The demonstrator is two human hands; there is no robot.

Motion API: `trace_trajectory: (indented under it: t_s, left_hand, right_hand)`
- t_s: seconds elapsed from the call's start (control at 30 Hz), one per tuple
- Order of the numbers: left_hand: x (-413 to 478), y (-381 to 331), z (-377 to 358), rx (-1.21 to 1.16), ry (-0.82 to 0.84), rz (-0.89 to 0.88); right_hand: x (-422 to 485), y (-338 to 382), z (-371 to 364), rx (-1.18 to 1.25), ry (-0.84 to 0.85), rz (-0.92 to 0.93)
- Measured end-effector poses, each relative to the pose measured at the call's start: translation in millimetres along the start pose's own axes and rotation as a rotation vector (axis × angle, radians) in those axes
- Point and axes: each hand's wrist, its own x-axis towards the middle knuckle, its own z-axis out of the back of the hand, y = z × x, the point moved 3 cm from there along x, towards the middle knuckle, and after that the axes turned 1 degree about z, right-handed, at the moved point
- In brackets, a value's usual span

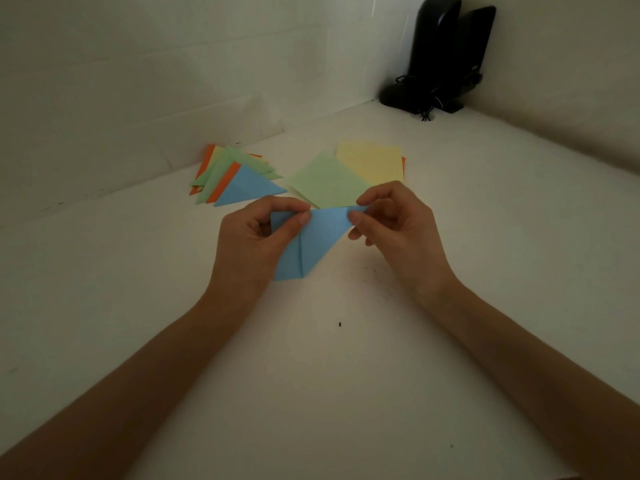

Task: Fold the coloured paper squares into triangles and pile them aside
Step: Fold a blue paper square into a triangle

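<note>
Pinching the half-folded blue paper (320,237) by its top corners over the bench (346,375) middle, left hand (256,237) and right hand (394,223) work with a pile of triangles (235,178) done far-left, and the green square (329,185) and yellow square (370,161) unfolded.

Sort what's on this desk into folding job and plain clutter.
Job: blue folded paper pinched by left hand and right hand; pile of folded coloured paper triangles; flat green paper square; flat yellow paper square.
Lying about: pair of black desktop speakers; their black cable.
</note>
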Motion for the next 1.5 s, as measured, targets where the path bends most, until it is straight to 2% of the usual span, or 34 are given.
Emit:
trace_trajectory:
  t_s: [0.1,0.2,0.27,0.47,0.73,0.8,0.97,1.1,1.17,1.3,1.5]
  left_hand:
    - [0,-2,0,-0.021,0.009,0.014]
    - [-1,-3,-1,-0.017,0.035,0.007]
    - [-1,-3,-1,-0.010,0.039,0.006]
    - [-1,-3,-1,-0.026,0.008,0.016]
    - [-1,-7,-1,0.020,0.063,-0.002]
    - [-2,-9,-3,-0.044,0.088,0.075]
    - [-2,-3,-8,-0.343,0.127,0.348]
    - [-4,-2,-13,-0.424,0.181,0.419]
    - [-7,-2,-17,-0.348,0.190,0.408]
    - [-9,-3,-19,-0.244,0.131,0.374]
    - [-6,-1,-15,-0.352,0.019,0.449]
  right_hand:
    - [3,-2,2,0.134,-0.004,-0.104]
    - [3,-5,-1,0.274,0.087,-0.236]
    - [1,-4,-2,0.276,0.117,-0.228]
    - [1,-2,-1,0.228,0.069,-0.191]
    - [0,0,-2,0.103,0.098,-0.172]
    - [0,-1,-1,0.130,0.065,-0.193]
    - [2,-2,4,0.420,-0.084,-0.329]
    - [2,-2,2,0.598,-0.058,-0.391]
    - [0,0,-3,0.522,0.009,-0.366]
    - [-3,4,-6,0.125,0.069,-0.168]
    - [-2,0,-10,0.209,0.193,-0.202]
